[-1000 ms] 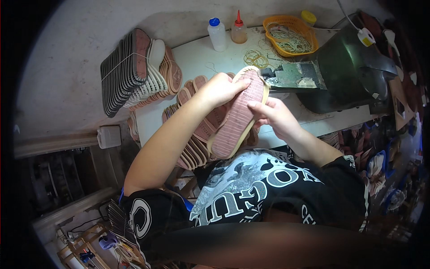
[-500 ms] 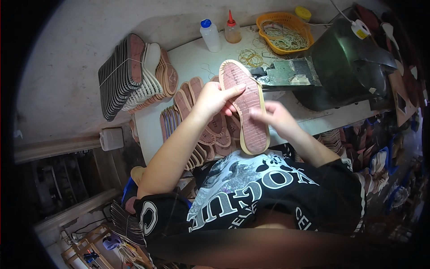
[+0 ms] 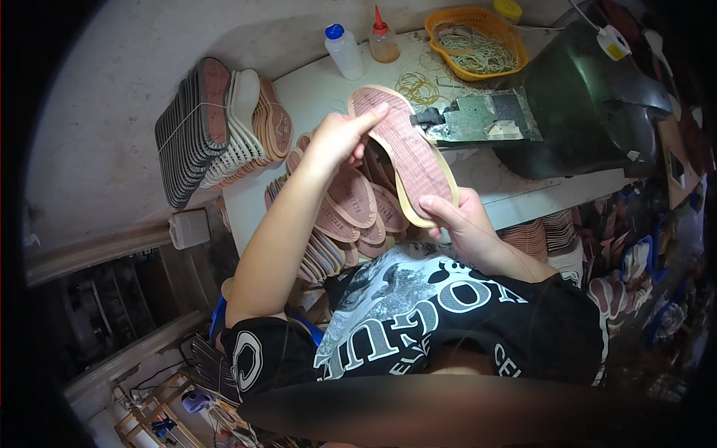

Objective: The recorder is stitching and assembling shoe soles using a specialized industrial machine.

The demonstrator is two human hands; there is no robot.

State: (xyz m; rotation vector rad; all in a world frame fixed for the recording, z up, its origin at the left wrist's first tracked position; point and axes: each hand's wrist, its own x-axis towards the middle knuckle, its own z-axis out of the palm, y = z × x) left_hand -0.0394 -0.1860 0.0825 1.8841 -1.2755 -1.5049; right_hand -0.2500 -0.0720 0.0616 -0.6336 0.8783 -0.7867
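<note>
A pink shoe insole [image 3: 409,153] with a pale yellow edge is stretched between both hands, tilted, in front of my chest. My left hand [image 3: 345,136] pinches it near the far end, thumb on top and fingers underneath. At the near end my right hand [image 3: 461,219] grips it, the thumb pressed on the pink face. The insole's far right edge lies against the black tip of a green machine arm [image 3: 478,118]. Below my left wrist, a pile of pink insoles [image 3: 349,196] covers part of the table.
On the white table [image 3: 523,205] stand a blue-capped bottle [image 3: 344,54], a red-tipped bottle [image 3: 385,43] and an orange basket [image 3: 464,66] of rubber bands. A large dark green machine body [image 3: 575,112] fills the right side. Bundled insoles [image 3: 196,134] lean against the wall at left.
My right hand has moved toward the near end of the insole and closed on it. The insole has tilted, its far end swinging left and touching the machine arm's tip.
</note>
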